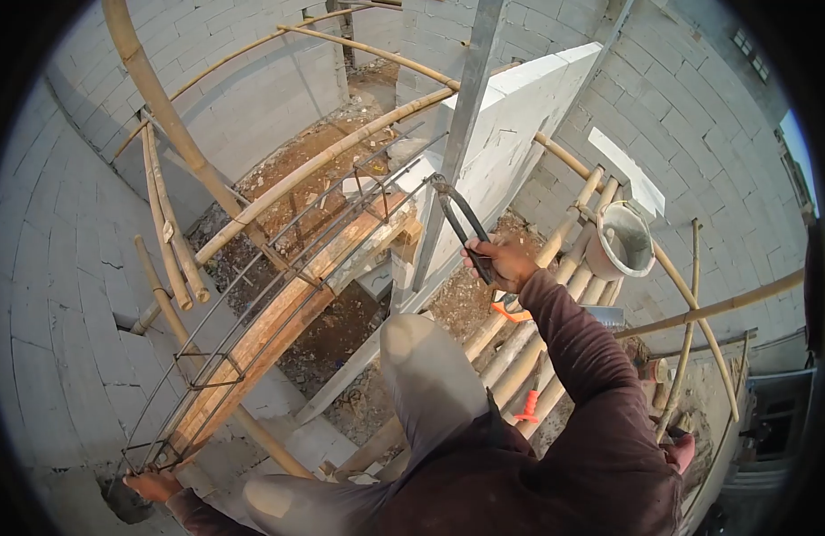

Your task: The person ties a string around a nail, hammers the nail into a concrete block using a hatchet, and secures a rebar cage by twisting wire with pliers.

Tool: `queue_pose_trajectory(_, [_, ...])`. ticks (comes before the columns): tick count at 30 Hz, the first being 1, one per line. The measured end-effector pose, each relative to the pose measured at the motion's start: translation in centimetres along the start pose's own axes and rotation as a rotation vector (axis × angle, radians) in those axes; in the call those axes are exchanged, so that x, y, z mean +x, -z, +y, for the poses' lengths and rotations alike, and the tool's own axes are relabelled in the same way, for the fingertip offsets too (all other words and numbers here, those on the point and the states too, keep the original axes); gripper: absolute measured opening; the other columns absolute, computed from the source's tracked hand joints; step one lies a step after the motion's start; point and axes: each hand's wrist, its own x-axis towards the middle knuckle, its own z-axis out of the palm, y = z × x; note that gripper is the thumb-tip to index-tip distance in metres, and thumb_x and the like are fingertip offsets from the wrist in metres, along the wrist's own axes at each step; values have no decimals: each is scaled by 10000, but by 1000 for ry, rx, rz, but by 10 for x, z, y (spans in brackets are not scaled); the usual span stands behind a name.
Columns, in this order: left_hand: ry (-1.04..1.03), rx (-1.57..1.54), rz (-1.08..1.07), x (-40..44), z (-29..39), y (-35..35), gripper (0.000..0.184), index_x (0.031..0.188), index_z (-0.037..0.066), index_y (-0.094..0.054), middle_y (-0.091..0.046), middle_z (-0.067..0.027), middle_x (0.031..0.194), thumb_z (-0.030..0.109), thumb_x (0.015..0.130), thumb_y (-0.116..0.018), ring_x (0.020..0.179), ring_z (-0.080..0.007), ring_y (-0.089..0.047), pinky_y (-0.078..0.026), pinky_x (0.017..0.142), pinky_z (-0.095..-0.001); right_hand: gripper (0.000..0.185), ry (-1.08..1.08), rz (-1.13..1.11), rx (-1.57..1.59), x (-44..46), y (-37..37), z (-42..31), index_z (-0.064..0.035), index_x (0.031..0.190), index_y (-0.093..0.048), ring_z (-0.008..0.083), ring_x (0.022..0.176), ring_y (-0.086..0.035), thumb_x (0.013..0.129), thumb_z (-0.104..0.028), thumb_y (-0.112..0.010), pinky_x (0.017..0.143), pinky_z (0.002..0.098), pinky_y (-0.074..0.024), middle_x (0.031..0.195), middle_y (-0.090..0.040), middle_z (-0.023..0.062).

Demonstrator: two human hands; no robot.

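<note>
My right hand (504, 262) is closed around the handles of dark long-handled pincers (449, 214). Their jaws meet the far end of a rebar cage (218, 373), beside an upright metal post (473, 94). Whether the jaws grip a wire or a bar is too small to tell. At the cage's near end, lower left, my left hand (153, 485) has its fingers curled at the bars. The cage, long bars with several stirrups, lies along a wooden plank (287, 317) that slopes across the gap between block walls.
A bucket (620, 241) stands on a bamboo platform (513, 355) at right. An orange-handled tool (528, 406) and an orange-handled saw (513, 309) lie there too. Bamboo poles (332, 171) cross the space. A white block wall (529, 112) rises behind the post; rubble lies below.
</note>
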Motion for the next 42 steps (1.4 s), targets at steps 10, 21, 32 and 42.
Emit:
queue_pose_trajectory(10, [32, 170, 22, 3, 5, 11, 490, 1147, -53, -563, -516, -70, 723, 406, 1002, -476, 651, -212, -516, -440, 626, -370, 330, 264, 68, -415, -29, -16, 25, -57, 1136, -605, 291, 1027, -654, 865, 68, -463, 845, 417, -553, 1237, -618, 114])
queue_pose_trajectory(21, [-880, 695, -737, -146, 87, -77, 374, 1044, -48, -597, -618, -158, 981, 320, 1032, -534, 859, -268, -561, -457, 757, -388, 187, 760, 586, -2091, -12, 24, -59, -111, 862, -714, 224, 1028, -554, 885, -161, -535, 892, 438, -380, 1056, -631, 35])
queue_pose_trajectory(32, [-798, 813, -1070, -144, 55, -120, 458, 796, -39, -463, -400, -122, 654, 346, 1043, -487, 632, -201, -307, -313, 562, -369, 152, 890, 451, -2308, 1, -23, -127, -88, 775, -722, 210, 946, -568, 828, -149, -593, 845, 388, -398, 915, -623, 44])
queue_pose_trajectory(42, [-808, 830, -990, -147, 53, -120, 494, 766, -37, -477, -416, -127, 611, 379, 1031, -500, 591, -207, -301, -294, 534, -390, 168, 932, 427, -2422, 13, -42, -137, -105, 778, -747, 211, 953, -564, 830, -170, -601, 858, 395, -387, 900, -620, 42])
